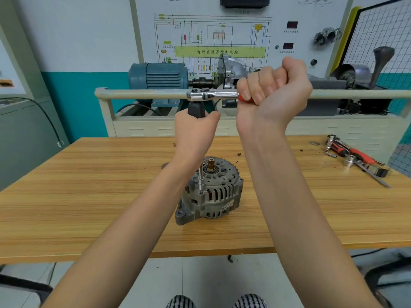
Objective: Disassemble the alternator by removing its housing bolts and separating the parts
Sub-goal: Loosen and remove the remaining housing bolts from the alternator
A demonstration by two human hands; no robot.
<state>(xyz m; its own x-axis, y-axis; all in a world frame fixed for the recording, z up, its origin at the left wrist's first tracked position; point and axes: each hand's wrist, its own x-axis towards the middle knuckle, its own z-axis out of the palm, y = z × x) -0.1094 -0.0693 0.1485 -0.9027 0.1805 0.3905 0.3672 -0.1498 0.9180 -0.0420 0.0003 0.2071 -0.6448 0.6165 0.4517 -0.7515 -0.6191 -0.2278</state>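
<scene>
Right hand point(274, 82) grips the ratchet point(213, 95) handle, left hand point(195, 127) wraps the black driver grip point(195, 108); its shaft stands on the alternator point(210, 192), mid-frame on the bench point(89, 196).

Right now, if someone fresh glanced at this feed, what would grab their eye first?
The two raised hands: the right hand grips the red handle of a chrome ratchet, while the left hand holds the black grip below its head. Under them, a long extension shaft drops to the grey alternator standing mid-table on the wooden workbench. Spare red-handled tools lie at the bench's far right.
</scene>
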